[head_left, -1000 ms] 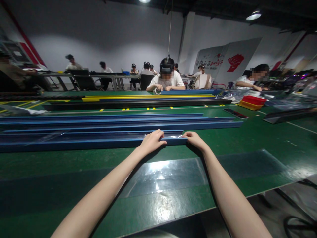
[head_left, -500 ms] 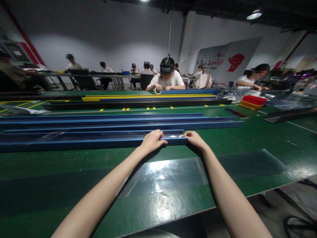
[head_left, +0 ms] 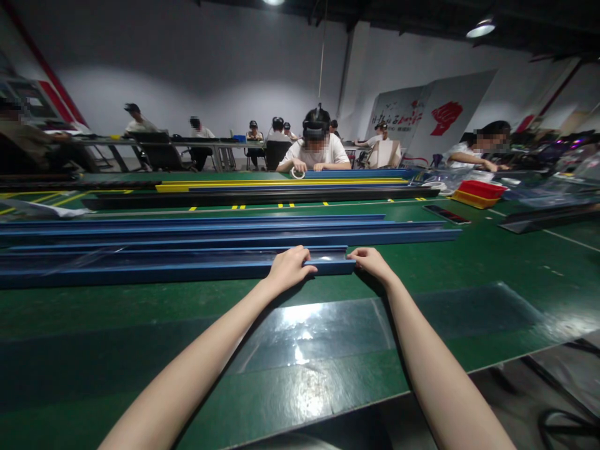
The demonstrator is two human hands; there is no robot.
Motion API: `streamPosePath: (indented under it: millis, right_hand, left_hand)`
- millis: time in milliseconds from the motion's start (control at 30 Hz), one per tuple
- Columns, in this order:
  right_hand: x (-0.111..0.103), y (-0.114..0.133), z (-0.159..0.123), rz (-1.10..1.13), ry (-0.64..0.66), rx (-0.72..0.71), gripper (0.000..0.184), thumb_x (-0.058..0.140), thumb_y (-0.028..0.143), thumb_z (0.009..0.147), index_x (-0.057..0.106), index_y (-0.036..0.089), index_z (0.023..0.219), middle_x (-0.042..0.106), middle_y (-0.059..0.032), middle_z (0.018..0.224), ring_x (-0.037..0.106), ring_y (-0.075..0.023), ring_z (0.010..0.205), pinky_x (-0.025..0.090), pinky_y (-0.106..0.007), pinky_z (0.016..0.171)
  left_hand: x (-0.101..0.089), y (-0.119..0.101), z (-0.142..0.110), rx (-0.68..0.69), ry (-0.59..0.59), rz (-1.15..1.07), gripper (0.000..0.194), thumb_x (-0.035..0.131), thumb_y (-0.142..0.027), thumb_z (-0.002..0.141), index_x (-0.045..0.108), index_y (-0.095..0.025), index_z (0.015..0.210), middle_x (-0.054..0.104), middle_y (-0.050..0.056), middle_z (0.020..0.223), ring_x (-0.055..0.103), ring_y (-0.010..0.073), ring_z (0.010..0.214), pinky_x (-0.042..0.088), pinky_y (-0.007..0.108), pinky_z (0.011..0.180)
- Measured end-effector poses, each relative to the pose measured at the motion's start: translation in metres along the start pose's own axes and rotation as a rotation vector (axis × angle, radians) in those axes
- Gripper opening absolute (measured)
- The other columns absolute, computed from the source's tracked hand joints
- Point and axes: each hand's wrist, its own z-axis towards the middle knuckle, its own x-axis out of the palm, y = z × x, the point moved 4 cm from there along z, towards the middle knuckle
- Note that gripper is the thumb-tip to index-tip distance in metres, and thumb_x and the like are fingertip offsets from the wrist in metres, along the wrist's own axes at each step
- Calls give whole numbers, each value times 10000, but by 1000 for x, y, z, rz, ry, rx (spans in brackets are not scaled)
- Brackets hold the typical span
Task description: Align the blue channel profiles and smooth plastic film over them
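A long blue channel strip (head_left: 187, 273) lies lengthwise on the green table, and clear film (head_left: 330, 257) shines inside it near its right end. My left hand (head_left: 290, 265) is closed over the near wall of the channel, a little left of that end. At the end itself is my right hand (head_left: 369, 261), its thumb and fingers pinched together; what lies between the fingertips is too small to make out. Closer to me a clear plastic sheet (head_left: 323, 325) lies flat under my forearms.
More blue channels (head_left: 412, 235) lie just beyond, then black and yellow strips (head_left: 281, 185). A phone (head_left: 447, 214) and a red-and-yellow bin (head_left: 479, 194) sit at the right. Across the table a person (head_left: 319, 147) handles a white ring. The table's front edge (head_left: 347, 406) slants below.
My right hand's fingertips have shifted very slightly right at the channel's end. My left hand stays in place on the channel.
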Motion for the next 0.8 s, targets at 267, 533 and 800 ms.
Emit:
streamPosePath:
  millis: [267,533,800]
  right_hand:
    - [-1,-3,0,33,12,-11,237,544,357,592,642,147,643,575,-14,531,471,-97,489,355,-215,474]
    - [2,-3,3,-25,13,-27,190,572,294,564,668,151,645,661,-57,661,579,-163,669,423,-242,617]
    - [3,-3,3,-78,-16,-45,204,579,328,597,679,156,640,670,-63,658,592,-173,668,421,-246,614]
  left_hand:
    - [-1,-1,0,-36,15,-25,203,590,-403,759,571,-205,799,597,-5,838,559,157,799,388,247,620]
    - [-1,0,1,-57,14,-30,206,610,-407,739,580,-209,785,607,-9,832,566,160,801,390,245,623]
    - [-2,0,1,-77,20,-48,197,608,-401,736,593,-210,784,608,-7,828,566,160,798,400,251,638]
